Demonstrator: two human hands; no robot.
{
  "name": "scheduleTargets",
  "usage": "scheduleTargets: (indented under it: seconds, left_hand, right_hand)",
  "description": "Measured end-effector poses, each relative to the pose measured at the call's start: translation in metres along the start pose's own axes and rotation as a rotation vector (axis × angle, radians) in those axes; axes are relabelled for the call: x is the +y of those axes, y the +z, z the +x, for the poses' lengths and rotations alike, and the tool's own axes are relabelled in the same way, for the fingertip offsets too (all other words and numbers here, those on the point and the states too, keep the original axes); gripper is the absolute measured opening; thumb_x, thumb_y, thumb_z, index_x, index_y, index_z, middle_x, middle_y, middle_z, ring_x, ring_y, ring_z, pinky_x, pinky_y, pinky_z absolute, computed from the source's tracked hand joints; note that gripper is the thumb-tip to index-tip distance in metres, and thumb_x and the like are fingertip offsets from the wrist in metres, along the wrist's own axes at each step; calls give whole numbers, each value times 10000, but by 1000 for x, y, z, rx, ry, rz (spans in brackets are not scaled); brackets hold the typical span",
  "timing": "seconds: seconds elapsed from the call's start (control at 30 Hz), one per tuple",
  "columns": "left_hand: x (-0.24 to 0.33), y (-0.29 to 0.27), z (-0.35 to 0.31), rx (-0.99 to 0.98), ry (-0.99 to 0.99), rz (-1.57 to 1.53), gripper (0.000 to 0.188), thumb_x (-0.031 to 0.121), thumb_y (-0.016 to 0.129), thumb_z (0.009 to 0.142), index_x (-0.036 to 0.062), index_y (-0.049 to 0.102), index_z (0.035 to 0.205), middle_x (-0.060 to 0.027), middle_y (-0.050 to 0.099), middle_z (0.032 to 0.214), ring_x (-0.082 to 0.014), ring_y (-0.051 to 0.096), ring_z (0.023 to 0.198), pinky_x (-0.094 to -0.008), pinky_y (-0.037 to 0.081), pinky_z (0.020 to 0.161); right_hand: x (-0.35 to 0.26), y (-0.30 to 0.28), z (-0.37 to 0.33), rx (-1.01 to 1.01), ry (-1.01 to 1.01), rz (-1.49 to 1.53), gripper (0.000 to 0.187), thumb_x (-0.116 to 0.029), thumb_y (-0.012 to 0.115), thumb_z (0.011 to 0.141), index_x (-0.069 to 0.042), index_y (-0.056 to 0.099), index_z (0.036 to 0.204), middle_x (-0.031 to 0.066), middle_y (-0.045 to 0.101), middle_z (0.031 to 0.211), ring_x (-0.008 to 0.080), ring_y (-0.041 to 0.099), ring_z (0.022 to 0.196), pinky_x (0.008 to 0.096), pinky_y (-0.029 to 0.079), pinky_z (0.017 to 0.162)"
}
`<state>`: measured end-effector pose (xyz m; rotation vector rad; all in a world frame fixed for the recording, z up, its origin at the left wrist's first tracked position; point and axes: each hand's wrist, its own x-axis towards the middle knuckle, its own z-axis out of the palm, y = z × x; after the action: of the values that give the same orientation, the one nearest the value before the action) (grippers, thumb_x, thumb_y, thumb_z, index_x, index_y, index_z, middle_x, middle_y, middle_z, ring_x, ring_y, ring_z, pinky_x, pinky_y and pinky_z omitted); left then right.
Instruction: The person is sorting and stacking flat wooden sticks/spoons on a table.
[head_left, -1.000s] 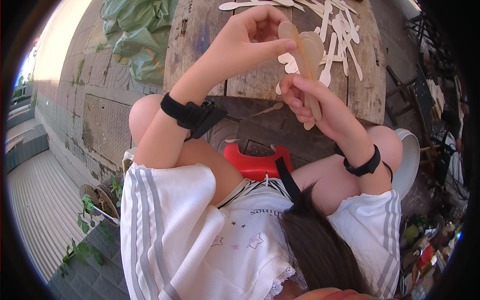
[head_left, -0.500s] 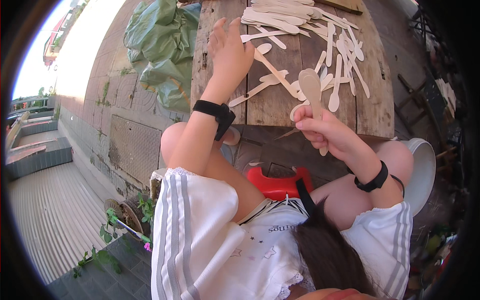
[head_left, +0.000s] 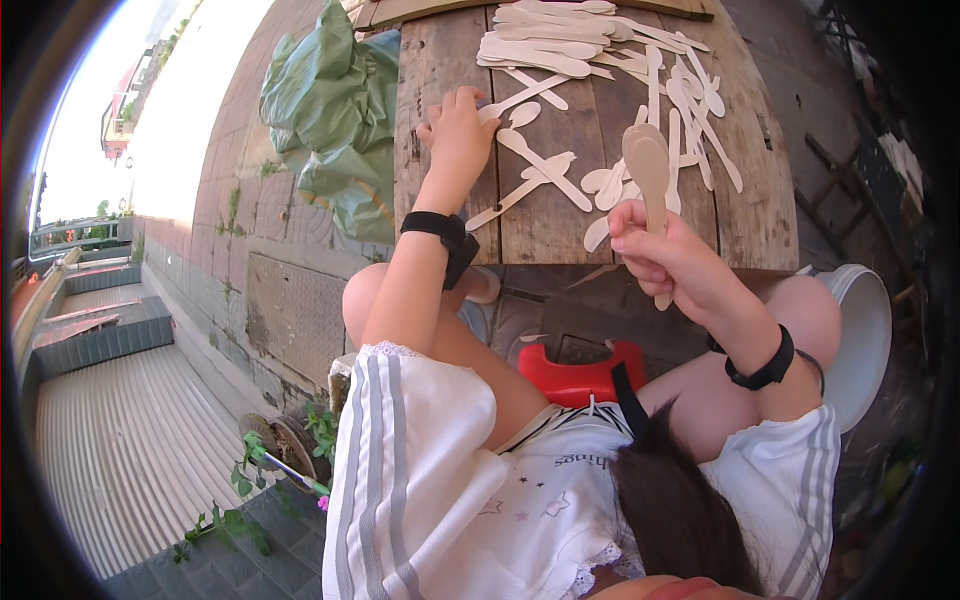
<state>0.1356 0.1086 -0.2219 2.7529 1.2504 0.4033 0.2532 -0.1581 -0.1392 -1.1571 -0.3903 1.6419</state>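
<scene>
My right hand (head_left: pixel 665 250) is closed round the handles of a small stack of wooden spoons (head_left: pixel 647 165), held upright with the bowls on top, just off the table's near edge. Over the left part of the wooden table, my left hand (head_left: pixel 460 135) has its fingers curled at the end of a single wooden spoon (head_left: pixel 525 98) that lies slantwise; the fingertips are partly hidden. Around it, more loose spoons (head_left: pixel 545 170) lie crossed on the boards. A large heap of wooden spoons (head_left: pixel 545 45) covers the far middle, with others scattered to the right.
The weathered plank table (head_left: pixel 745 225) has a wooden strip (head_left: pixel 540 12) along its far edge. A crumpled green plastic bag (head_left: pixel 325 120) sits against its left side. A red plastic stool (head_left: pixel 575 378) shows between my legs, and a white bucket (head_left: pixel 865 340) stands to my right.
My left hand's fingers, spread before, have curled down onto the end of a spoon. The right hand still holds its stack. The view has shifted slightly.
</scene>
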Motion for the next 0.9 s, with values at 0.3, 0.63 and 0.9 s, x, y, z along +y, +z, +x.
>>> scheduleTargets:
  seconds: [0.3,0.63,0.9]
  left_hand:
    - [-7,-7,-1,-97,-41,16,258,311,690,737,174,641,951,-9,586,984,-246,489,1047,-446,306,829]
    - [-15,-75,6,-6,-50,-880,165,168,703,750,116,671,902,-55,667,874,-140,586,742,-352,387,813]
    - [27,-85,-22,-694,218,-1460,184,2,722,723,51,619,866,-14,613,817,-91,572,815,-234,465,698]
  right_hand:
    - [-2,-12,7,100,-50,-18,105,-164,566,821,-130,506,900,-87,371,647,-4,285,475,168,196,417]
    - [2,-18,12,120,-162,134,203,-223,512,863,-80,514,1006,-62,411,732,10,330,529,165,248,435]
    - [7,-7,18,-34,-163,-107,438,-395,551,870,-44,600,1127,-53,485,798,10,370,593,168,276,467]
